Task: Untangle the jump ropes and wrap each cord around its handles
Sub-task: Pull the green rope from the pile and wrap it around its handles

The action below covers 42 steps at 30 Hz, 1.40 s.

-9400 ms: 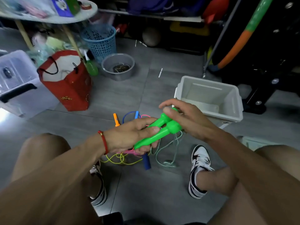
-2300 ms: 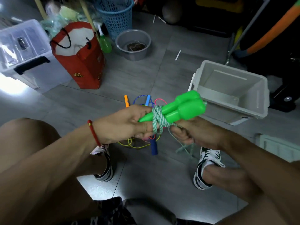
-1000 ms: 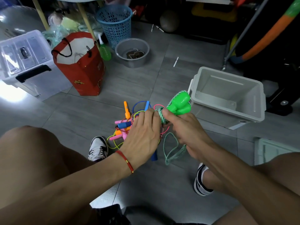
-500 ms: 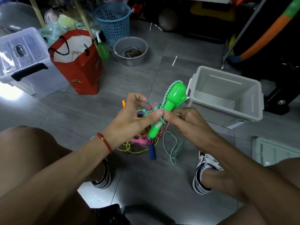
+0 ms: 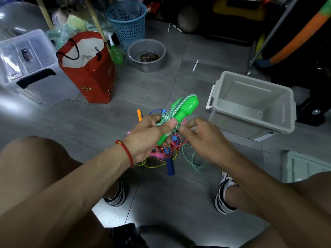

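My left hand [image 5: 150,135] grips the paired green handles [image 5: 184,110] of a jump rope, thumb pressed on the green-white cord [image 5: 167,120] wound around them. The handles tilt up toward the right. My right hand [image 5: 202,138] is just to their right, its fingertips pinching the cord at the wraps. A loose length of that cord [image 5: 192,158] hangs down to the floor. Below my hands lies a tangled pile of other ropes [image 5: 164,153] with blue [image 5: 170,167], pink and orange [image 5: 139,114] handles.
An open grey bin [image 5: 250,102] stands on the floor to the right. A red bag [image 5: 89,68], a clear lidded box [image 5: 26,65], a blue basket [image 5: 128,20] and a grey bowl [image 5: 146,54] stand at the back left. My shoes [image 5: 223,196] flank the pile.
The green handles have tilted further to the right and more cord is wound round them. My left thumb now presses on the wraps, and the loose cord on the floor is shorter.
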Tool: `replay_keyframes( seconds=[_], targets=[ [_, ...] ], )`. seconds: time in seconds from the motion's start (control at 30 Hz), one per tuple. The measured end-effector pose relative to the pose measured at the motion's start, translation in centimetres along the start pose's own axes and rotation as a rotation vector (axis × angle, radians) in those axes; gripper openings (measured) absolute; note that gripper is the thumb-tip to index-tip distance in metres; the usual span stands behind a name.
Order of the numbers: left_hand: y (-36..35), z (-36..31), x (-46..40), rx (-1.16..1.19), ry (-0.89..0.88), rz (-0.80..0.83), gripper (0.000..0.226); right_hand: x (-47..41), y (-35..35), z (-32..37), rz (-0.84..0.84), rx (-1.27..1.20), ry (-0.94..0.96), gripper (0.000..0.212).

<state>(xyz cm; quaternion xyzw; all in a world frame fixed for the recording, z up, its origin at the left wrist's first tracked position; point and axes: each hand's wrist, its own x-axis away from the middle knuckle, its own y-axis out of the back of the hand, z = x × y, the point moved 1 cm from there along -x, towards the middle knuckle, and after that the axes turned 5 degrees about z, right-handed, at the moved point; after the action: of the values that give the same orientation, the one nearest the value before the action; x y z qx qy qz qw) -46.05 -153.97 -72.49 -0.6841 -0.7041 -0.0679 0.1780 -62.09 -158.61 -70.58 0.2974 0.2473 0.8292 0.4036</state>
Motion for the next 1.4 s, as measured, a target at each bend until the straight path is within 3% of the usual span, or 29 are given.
replay_keyframes(
  seconds=[0.03, 0.13, 0.27, 0.4, 0.57, 0.7, 0.87, 0.97, 1.07, 1.13, 1.23, 1.4],
  targets=[
    [0.0, 0.2, -0.1, -0.045, -0.007, -0.033, 0.021, -0.1, 0.2, 0.0, 0.017, 0.055, -0.003, 0.017],
    [0.0, 0.4, -0.4, -0.209, -0.034, -0.109, 0.018, -0.1, 0.5, 0.0, 0.053, 0.189, 0.03, 0.031],
    [0.9, 0.3, -1.0, -0.361, -0.032, -0.175, 0.018, 0.5, 0.9, 0.2, 0.123, 0.163, 0.025, 0.037],
    [0.6, 0.0, -1.0, -0.847, -0.161, -0.226, 0.025, 0.9, 1.2, 0.3, 0.129, 0.1, 0.036, 0.043],
    [0.6, -0.1, -1.1, -1.015, -0.207, -0.176, 0.03, 1.2, 2.8, -0.3, 0.14, 0.048, -0.005, 0.046],
    [-0.2, 0.5, -0.9, -1.139, -0.201, -0.105, 0.033, 1.9, 3.0, 0.4, 0.195, 0.223, 0.043, 0.035],
    [-1.8, 1.3, 0.5, -1.358, -0.343, 0.114, 0.038, 1.4, 3.7, -0.3, 0.181, 0.036, -0.063, 0.04],
    [-2.2, 1.7, 1.2, -1.399, -0.462, 0.099, 0.054, 1.3, 4.1, -0.3, 0.184, 0.104, -0.049, 0.042],
    [-2.1, 1.4, 1.2, -1.455, -0.495, 0.095, 0.067, 1.3, 4.6, -0.3, 0.16, 0.434, 0.119, 0.038],
    [-1.7, 1.6, 1.3, -1.477, -0.503, 0.173, 0.064, 1.5, 5.4, -0.3, 0.185, 0.465, 0.198, 0.028],
    [-1.1, 1.6, 1.6, -1.455, -0.501, 0.238, 0.055, 1.8, 6.2, -0.4, 0.322, 0.516, 0.321, 0.032],
    [-0.8, 1.0, 1.9, -1.419, -0.538, 0.332, 0.04, 0.8, 5.6, -1.6, 0.331, 0.583, 0.424, 0.015]
  ],
)
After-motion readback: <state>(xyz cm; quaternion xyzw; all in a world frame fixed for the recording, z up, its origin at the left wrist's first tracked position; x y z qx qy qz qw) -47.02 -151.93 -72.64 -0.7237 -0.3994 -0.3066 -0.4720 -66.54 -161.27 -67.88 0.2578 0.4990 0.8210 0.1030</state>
